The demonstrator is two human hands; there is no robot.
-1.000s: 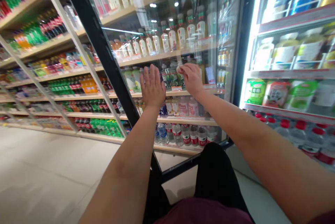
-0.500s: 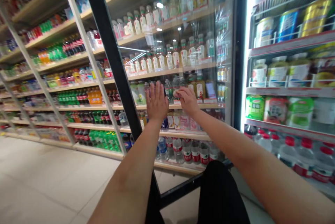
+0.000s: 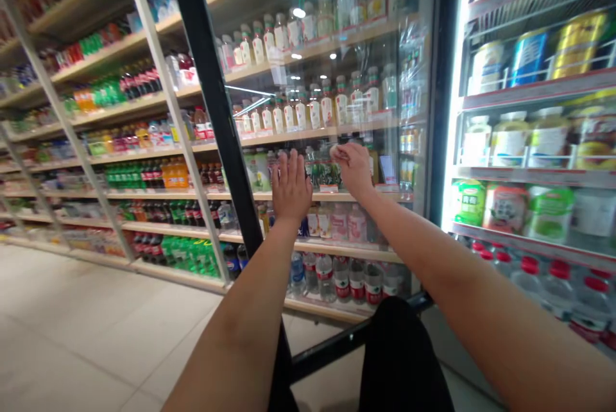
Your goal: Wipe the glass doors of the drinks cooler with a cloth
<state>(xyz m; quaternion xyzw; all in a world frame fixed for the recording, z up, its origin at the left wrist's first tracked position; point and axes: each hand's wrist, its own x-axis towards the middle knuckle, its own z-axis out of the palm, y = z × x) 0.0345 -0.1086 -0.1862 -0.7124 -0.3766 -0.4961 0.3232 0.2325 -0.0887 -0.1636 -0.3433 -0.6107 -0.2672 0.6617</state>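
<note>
Before me stands a clear glass door [image 3: 269, 94] in a black frame [image 3: 212, 68], swung away from the lit drinks fridge. My left hand [image 3: 292, 187] lies flat against the pane with its fingers stretched out. To its right, my right hand [image 3: 355, 168] is closed at the glass, fingers curled and pressed together. Something small and pale may be at those fingertips, but I cannot make it out. My knee in black cloth [image 3: 397, 341] is by the door's bottom rail [image 3: 332, 355]. Bottles on shelves show through the pane.
At right, the fridge holds cans [image 3: 528, 56], labelled bottles [image 3: 507, 139] and red-capped water bottles [image 3: 529, 280]. Shelves of soft drinks [image 3: 128, 174] run along the left. Pale floor tiles [image 3: 96, 316] spread below them.
My right hand has moved slightly right and up across the glass, and its fingers are more curled. My left hand keeps its place on the pane. The view has shifted slightly.
</note>
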